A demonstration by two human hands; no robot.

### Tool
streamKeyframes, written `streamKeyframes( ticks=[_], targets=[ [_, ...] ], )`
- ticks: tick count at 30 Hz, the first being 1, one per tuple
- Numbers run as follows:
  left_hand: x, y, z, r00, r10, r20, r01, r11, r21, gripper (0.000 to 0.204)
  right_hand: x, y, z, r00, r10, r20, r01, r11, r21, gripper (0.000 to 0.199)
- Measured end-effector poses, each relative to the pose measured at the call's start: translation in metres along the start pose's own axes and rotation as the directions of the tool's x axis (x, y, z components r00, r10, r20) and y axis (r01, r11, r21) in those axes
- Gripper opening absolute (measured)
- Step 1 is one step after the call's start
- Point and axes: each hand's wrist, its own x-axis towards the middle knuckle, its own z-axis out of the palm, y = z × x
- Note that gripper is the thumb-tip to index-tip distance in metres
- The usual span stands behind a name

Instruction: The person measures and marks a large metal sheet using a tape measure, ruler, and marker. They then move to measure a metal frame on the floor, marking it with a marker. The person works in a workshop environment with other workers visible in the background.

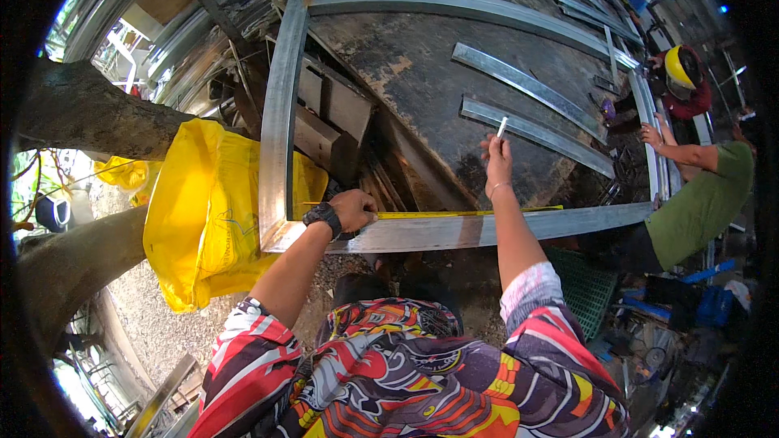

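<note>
A yellow tape measure blade (454, 213) lies stretched along the inner edge of the near metal tube (422, 232), part of a silver frame. My left hand (355, 210), with a black watch at the wrist, is closed on the tape near the frame's left corner (280, 235). What its fingertips hold beneath is partly hidden. My right hand (499, 164) is raised above the tube, to the right of the left one. It grips a slim white marker (502, 126), which points up and away from the tube.
A large yellow bag (199, 219) hangs beside the frame's left corner, near tree trunks (89, 105). Loose metal tubes (527, 89) lie on the dark sheet beyond. At right, a person in a green shirt (698, 203) touches the frame; another wears a yellow helmet (682, 69).
</note>
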Motion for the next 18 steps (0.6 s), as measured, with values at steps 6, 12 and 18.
streamKeyframes(
  ticks=[6,12,18],
  targets=[
    [-0.007,0.008,-0.004,0.998,0.046,-0.035,-0.045,0.998,0.043,0.029,0.051,0.004,-0.017,0.945,-0.072,-0.318,0.124,0.982,0.145,0.04],
    [-0.012,0.002,-0.006,0.999,0.043,-0.02,-0.042,0.998,0.041,0.031,-0.051,-0.049,0.012,0.981,-0.141,-0.135,0.175,0.944,0.28,0.018],
    [-0.014,0.006,-0.003,0.997,0.015,-0.07,-0.014,1.0,0.013,0.029,-0.187,0.016,0.061,0.904,0.011,0.427,0.021,0.997,-0.07,0.015]
  ],
)
